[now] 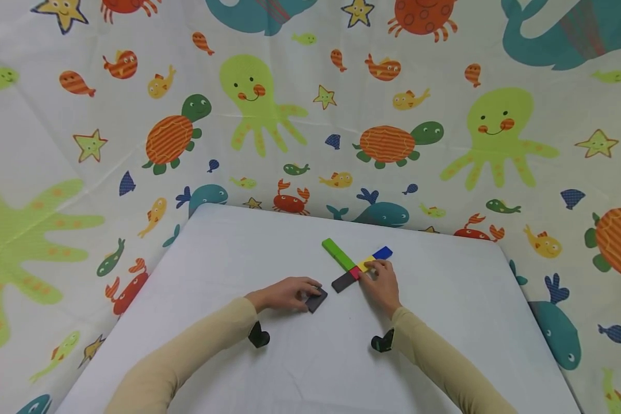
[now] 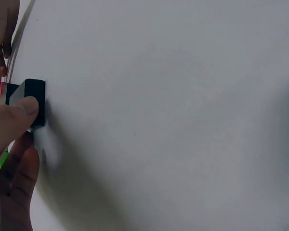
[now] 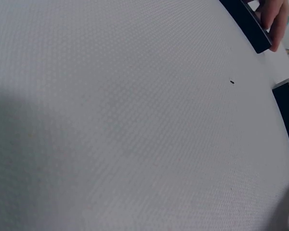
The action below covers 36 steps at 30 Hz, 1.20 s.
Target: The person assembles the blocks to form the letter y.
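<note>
My left hand (image 1: 287, 293) grips a black block (image 1: 317, 301) low over the white table, thumb on its upper face in the left wrist view. To its right lies a cross-like group of blocks. A small red block (image 1: 355, 272) forms the junction, with a long green block (image 1: 337, 254) reaching up-left and another black block (image 1: 344, 282) toward the left hand. On the other side, a yellow block (image 1: 365, 264) and a blue block (image 1: 383, 253) run up-right. My right hand (image 1: 383, 286) pinches the yellow block beside the red one, its fingers partly covering both.
A white cloth covers the table (image 1: 227, 247). Behind and at both sides hangs a curtain (image 1: 336, 103) printed with sea animals. Black wrist-camera mounts (image 1: 259, 335) sit under both wrists.
</note>
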{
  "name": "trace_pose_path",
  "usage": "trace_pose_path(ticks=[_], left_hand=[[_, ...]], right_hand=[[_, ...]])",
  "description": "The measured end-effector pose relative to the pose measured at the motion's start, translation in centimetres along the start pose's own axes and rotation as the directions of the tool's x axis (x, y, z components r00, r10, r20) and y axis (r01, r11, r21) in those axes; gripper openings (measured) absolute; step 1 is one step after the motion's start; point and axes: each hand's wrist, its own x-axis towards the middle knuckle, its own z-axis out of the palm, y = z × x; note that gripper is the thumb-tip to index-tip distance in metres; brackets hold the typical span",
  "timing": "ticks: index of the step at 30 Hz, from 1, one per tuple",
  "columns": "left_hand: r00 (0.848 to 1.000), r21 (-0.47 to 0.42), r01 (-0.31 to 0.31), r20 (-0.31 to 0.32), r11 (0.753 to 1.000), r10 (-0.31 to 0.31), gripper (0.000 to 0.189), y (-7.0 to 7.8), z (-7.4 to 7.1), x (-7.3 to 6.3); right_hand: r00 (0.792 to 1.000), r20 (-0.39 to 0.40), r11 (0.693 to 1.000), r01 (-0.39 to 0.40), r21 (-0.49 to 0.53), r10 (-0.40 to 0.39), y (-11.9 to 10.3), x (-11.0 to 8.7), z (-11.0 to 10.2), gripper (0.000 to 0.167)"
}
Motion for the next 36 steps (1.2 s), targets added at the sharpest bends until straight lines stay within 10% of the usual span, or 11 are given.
trace_pose_path(ticks=[36], left_hand=[[0.994,0.007,0.059,0.089,0.998,-0.060,0.045,0.6,-0.5,2.1]], right_hand=[[1.000,0.013,1.000,-0.006,0.018,0.006,-0.7,-0.7,-0.3,0.038]])
